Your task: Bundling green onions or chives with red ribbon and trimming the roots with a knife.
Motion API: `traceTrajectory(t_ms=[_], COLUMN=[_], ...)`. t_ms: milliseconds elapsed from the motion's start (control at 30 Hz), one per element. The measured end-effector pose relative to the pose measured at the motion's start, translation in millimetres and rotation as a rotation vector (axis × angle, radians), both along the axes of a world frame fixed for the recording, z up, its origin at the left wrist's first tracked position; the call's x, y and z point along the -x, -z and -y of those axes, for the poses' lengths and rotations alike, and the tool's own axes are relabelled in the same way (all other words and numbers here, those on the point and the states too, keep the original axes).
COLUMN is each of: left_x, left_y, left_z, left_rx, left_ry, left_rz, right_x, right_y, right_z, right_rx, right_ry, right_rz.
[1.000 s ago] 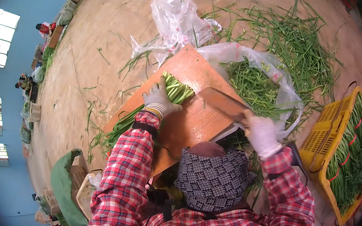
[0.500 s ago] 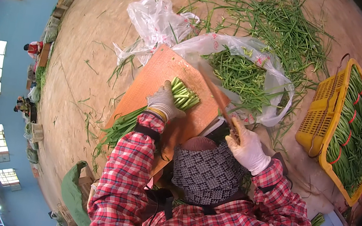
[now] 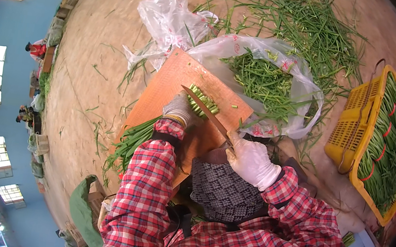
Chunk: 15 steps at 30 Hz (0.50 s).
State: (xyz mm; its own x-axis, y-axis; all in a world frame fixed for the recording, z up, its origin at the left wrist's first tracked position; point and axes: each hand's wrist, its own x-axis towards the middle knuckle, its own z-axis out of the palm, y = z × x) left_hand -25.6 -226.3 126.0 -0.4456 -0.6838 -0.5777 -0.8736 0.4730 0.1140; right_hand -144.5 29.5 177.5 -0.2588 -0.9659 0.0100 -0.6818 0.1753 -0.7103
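A bundle of green stalks (image 3: 204, 105) lies across an orange board (image 3: 155, 88), its cut ends toward the upper right and its long leaves trailing off the lower left edge. My left hand (image 3: 178, 108), in a light knit glove, is closed around the bundle behind those ends. In a white rubber glove, my right hand (image 3: 248, 157) grips the handle of a long brown-bladed knife (image 3: 209, 113). The blade lies over the stalks close to the left fingers. A small cut piece (image 3: 234, 106) rests on the board right of the bundle.
Beyond the board, a clear plastic bag (image 3: 306, 95) holds green trimmings, with a heap of loose greens (image 3: 315, 29) behind it. At right stands a yellow crate (image 3: 354, 111) of red-tied green bundles. Other people (image 3: 37, 48) work along the blue wall (image 3: 20, 70).
My right hand has moved left, bringing the knife from the board's right edge across the bundle. A small cut piece now shows on the board. My left hand keeps its grip.
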Motion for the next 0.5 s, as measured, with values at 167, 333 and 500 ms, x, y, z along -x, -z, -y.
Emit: traceTrajectory(t_ms=[167,333,500], left_x=[6.5,16.6,21.7], left_y=[-13.3,-27.6,-33.1], left_z=[-12.7,-21.7,-25.2], left_rx=[0.068,0.073,0.125], left_ry=[-0.008,-0.074,-0.008], left_rz=[-0.013,0.071,0.168], right_x=[-1.1,12.2,30.5], right_y=[3.5,2.2,6.4], right_z=[10.4,32.8,44.5], right_rx=[-0.122,-0.161,-0.224], right_ry=[0.001,-0.018,-0.088], right_rz=[0.032,0.137,0.217])
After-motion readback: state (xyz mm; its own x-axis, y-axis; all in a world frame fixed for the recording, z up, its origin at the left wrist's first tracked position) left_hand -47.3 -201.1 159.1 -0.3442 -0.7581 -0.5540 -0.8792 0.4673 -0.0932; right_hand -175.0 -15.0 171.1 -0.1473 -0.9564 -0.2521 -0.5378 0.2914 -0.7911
